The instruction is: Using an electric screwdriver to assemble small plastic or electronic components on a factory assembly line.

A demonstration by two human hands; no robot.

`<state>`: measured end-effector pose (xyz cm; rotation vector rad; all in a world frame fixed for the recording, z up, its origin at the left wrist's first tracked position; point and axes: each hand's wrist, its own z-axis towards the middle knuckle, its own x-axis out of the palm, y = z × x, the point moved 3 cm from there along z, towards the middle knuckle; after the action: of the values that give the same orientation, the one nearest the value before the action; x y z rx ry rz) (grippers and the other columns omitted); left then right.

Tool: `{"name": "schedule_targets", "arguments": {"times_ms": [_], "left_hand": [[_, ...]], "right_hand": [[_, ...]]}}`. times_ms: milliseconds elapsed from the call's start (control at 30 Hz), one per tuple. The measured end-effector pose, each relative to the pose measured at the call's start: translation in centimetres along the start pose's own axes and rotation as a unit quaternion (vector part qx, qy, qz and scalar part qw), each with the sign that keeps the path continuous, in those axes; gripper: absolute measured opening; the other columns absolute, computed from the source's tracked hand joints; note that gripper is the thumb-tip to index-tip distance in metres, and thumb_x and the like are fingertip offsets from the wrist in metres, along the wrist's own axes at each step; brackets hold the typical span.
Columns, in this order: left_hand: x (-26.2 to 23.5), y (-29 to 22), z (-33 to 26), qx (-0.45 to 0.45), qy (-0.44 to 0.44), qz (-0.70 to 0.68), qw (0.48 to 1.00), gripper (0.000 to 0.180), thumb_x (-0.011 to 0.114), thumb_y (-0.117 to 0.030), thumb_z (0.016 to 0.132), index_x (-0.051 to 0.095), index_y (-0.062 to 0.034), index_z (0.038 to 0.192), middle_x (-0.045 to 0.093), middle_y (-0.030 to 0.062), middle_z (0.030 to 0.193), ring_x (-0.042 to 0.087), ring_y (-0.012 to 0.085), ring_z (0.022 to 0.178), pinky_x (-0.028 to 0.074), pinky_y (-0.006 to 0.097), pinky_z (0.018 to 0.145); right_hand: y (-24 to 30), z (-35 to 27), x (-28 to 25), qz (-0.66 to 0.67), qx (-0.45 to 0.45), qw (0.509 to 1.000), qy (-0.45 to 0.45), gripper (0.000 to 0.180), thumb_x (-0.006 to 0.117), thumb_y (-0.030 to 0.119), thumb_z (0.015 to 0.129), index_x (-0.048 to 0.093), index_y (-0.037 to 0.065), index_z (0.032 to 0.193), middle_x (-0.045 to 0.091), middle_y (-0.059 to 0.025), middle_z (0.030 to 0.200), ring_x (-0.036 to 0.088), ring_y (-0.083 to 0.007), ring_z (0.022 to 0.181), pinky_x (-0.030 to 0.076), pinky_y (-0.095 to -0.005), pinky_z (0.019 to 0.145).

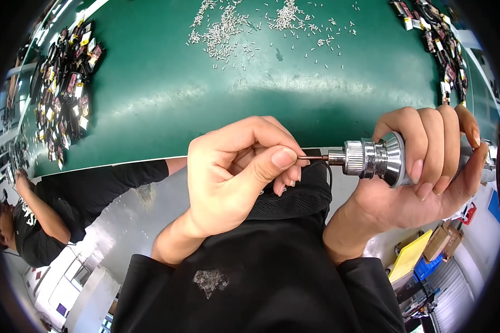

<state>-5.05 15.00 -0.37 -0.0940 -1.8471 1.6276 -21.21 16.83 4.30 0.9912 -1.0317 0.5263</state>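
In my right hand (422, 161) lies a silver power screwdriver (366, 157), held level with my fingers wrapped round its body. Its thin dark bit (318, 157) points left. At the bit's tip, the thumb and fingers of my left hand (241, 169) are pinched together. Whether a screw sits between those fingertips is hidden. Both hands are in front of the near edge of a green tabletop (250, 105). Across its far part lie many small silver screws (225, 33), scattered in loose heaps.
A long pile of small black parts with white and yellow labels (66, 89) covers the table's left side. More such parts (441, 44) line the right side. Another person (55, 211) is at the table's left. Cardboard boxes (441, 241) and a yellow panel (410, 256) stand lower right.
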Motion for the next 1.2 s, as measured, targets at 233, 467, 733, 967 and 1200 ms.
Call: {"name": "schedule_targets", "arguments": {"times_ms": [233, 467, 733, 967, 1200], "left_hand": [[0.2, -0.2, -0.2, 0.121, -0.011, 0.207, 0.971, 0.015, 0.058, -0.004, 0.088, 0.056, 0.0085, 0.081, 0.057, 0.0148, 0.072, 0.051, 0.0149, 0.055, 0.042, 0.023, 0.046], [0.6, -0.1, 0.5, 0.283, 0.025, 0.353, 0.891, 0.006, 0.061, 0.006, 0.081, 0.057, 0.0086, 0.079, 0.06, 0.0151, 0.071, 0.053, 0.0166, 0.057, 0.042, 0.025, 0.05], [0.6, 0.1, 1.1, 0.243, 0.055, 0.344, 0.905, 0.013, 0.056, -0.001, 0.086, 0.06, 0.0113, 0.087, 0.062, 0.0173, 0.077, 0.056, 0.0179, 0.061, 0.045, 0.025, 0.053], [-3.5, -5.0, 2.7, 0.208, -0.124, 0.438, 0.866, 0.009, 0.059, 0.001, 0.085, 0.064, 0.0064, 0.09, 0.065, 0.0115, 0.081, 0.057, 0.0124, 0.064, 0.045, 0.022, 0.058], [-13.0, -12.1, 13.9, 0.162, -0.175, 0.66, 0.712, 0.016, 0.056, -0.009, 0.089, 0.061, 0.0054, 0.085, 0.062, 0.0087, 0.068, 0.06, 0.0108, 0.062, 0.046, 0.025, 0.059]], "right_hand": [[0.0, -0.4, 0.2, -0.03, -0.001, 0.999, 0.032, 0.012, 0.053, 0.018, 0.087, 0.048, 0.007, 0.086, 0.039, 0.0053, 0.048, 0.036, -0.0054, 0.037, 0.035, -0.021, 0.045], [0.5, -0.2, -0.5, -0.036, 0.022, 0.998, 0.046, 0.013, 0.052, 0.017, 0.088, 0.049, 0.005, 0.088, 0.039, 0.0036, 0.049, 0.036, -0.0064, 0.038, 0.036, -0.0222, 0.047], [0.5, 0.4, -1.5, -0.009, 0.01, 1.0, 0.024, 0.013, 0.052, 0.017, 0.088, 0.05, 0.004, 0.088, 0.037, 0.0043, 0.048, 0.036, -0.006, 0.038, 0.034, -0.0229, 0.046], [0.5, 0.9, -1.6, 0.023, -0.015, 1.0, 0.007, 0.013, 0.049, 0.016, 0.091, 0.048, 0.004, 0.089, 0.036, 0.0046, 0.05, 0.034, -0.0058, 0.04, 0.034, -0.0235, 0.049], [-1.4, -0.5, -4.9, 0.025, 0.019, 0.994, -0.104, 0.011, 0.043, 0.017, 0.094, 0.042, 0.007, 0.089, 0.033, 0.0019, 0.051, 0.031, -0.0086, 0.039, 0.033, -0.0262, 0.046]]}}
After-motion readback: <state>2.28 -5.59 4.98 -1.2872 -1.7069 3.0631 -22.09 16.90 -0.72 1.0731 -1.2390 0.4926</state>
